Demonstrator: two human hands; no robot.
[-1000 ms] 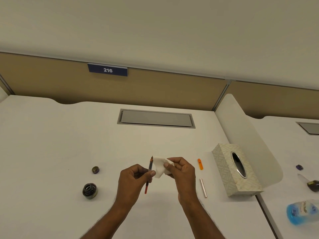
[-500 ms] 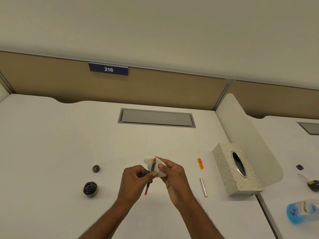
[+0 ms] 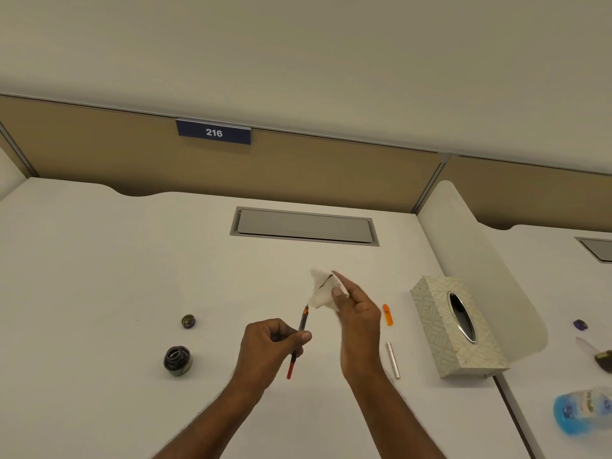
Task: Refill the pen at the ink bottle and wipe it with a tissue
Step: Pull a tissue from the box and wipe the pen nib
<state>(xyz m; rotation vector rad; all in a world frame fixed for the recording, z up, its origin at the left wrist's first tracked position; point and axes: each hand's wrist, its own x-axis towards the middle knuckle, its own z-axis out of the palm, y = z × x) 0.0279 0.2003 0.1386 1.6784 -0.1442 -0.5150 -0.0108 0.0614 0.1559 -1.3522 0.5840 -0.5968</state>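
My left hand pinches the pen, a thin stick with a dark upper half, a red lower end and its nib pointing up and away. My right hand holds a white tissue just above and to the right of the nib, clear of it. A dark ink line marks the tissue. The open ink bottle stands on the white desk to the left, with its small round cap lying behind it.
An orange pen part and a silver barrel lie right of my hands. A patterned tissue box stands further right by a white divider. A blue bottle lies on the neighbouring desk. A grey cable hatch sits at the back.
The tissue was wrapped round the pen's nib half a second ago. My right hand has since lifted it up and to the right, off the nib, showing an ink streak.
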